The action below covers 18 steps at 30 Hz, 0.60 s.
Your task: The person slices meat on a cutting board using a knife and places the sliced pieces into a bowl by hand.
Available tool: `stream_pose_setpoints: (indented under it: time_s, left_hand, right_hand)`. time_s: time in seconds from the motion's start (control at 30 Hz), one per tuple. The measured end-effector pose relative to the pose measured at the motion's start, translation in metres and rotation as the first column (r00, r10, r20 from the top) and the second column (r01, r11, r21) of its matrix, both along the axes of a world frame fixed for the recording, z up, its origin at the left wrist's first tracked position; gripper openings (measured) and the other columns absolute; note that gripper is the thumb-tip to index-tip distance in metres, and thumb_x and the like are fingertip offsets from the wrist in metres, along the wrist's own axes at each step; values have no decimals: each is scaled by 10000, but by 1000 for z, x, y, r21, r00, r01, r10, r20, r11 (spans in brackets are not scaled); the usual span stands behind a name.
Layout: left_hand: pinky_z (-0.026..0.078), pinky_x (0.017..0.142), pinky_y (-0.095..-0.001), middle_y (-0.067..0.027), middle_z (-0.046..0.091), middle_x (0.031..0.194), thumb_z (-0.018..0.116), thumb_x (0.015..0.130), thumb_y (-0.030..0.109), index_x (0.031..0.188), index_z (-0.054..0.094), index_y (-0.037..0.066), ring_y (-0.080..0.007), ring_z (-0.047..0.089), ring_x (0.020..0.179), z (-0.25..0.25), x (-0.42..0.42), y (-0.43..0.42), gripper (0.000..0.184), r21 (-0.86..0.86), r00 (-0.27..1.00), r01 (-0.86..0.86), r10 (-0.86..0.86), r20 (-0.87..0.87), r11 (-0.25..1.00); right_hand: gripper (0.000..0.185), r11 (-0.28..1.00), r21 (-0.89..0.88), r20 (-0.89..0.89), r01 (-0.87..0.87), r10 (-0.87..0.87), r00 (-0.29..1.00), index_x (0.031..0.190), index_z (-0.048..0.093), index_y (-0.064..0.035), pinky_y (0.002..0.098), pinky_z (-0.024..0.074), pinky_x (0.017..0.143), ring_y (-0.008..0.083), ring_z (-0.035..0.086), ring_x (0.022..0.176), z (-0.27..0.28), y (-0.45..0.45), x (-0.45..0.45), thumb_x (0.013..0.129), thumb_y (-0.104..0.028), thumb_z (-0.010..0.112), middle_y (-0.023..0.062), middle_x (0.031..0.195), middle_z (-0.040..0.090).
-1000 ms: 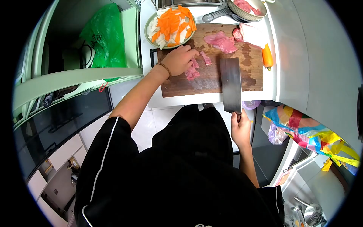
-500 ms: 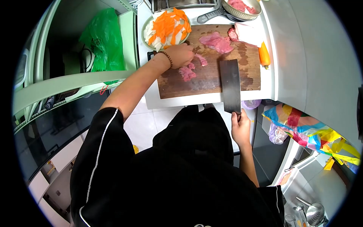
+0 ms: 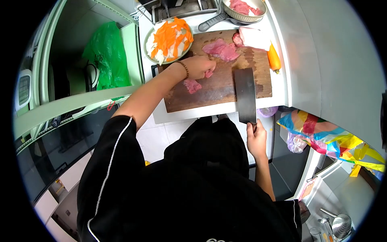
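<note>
The person is standing at a white counter (image 3: 279,85), where a wooden cutting board (image 3: 221,92) is lying near the front edge, damp patches darkening its right side. The left hand (image 3: 201,67) is hovering low over the board's left half, fingers bunching around a small meat strip (image 3: 208,74); from here I cannot tell whether they are pinching it or merely touching. A meat piece (image 3: 192,86) is lying just below that hand. The right hand (image 3: 256,140) is gripping a cleaver (image 3: 245,94) firmly by its handle, the blade overlapping the board's front edge. A carrot (image 3: 274,59) is resting beside the board, a bowl (image 3: 182,55) of orange and white slices is sitting at its far-left corner, and a green bag (image 3: 108,60) is slumping on the left.
</note>
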State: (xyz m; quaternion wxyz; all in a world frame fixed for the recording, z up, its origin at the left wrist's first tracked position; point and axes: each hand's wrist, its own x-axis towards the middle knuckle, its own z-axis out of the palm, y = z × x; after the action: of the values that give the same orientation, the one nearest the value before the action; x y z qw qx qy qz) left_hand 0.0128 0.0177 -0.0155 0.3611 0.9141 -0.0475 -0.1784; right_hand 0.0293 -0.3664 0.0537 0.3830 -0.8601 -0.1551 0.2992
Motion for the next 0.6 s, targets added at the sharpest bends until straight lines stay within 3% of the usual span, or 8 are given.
stream_pose_setpoints:
  time_s: [0.1,0.2,0.4,0.5,0.6]
  left_hand:
    - [522,760,-425,-102,668,836,699,800,11,851,651,43,-315,655,826,11,10,9,77,-23,998,43,-44,-34,999]
    - [528,717,-379,-101,679,834,684,821,16,790,671,35,-261,675,777,15,20,14,39,-83,999,-27,25,-26,996]
    - [529,721,-315,-59,683,846,643,839,-27,882,662,9,-141,667,788,21,21,13,59,-177,911,-375,326,-254,910]
    - [537,750,-308,-53,692,891,679,845,-44,940,646,7,-140,669,805,22,14,10,113,-165,935,-316,276,-225,934]
    - [544,756,-291,-54,700,948,728,851,-48,1012,629,13,-147,672,816,23,10,10,199,-188,898,-428,393,-197,884]
  right_hand:
    - [155,1000,-8,36,-13,14,999,969,588,28,390,435,554,214,491,526,-4,-6,4,1015,-118,615,131,607,528]
    - [158,999,28,-15,27,-27,1000,962,585,27,387,424,545,189,465,524,-2,-6,8,1013,-119,620,121,595,502]
    - [167,997,44,-14,58,-57,998,949,577,20,378,416,541,174,450,525,-9,-20,20,1012,-126,627,105,590,496]
    - [174,996,51,-31,74,-73,997,935,566,18,377,413,539,177,448,522,-11,-24,24,1011,-125,629,106,588,492]
    - [175,998,38,-29,55,-54,998,927,558,16,375,411,537,179,446,519,-13,-24,29,1011,-120,628,106,587,490]
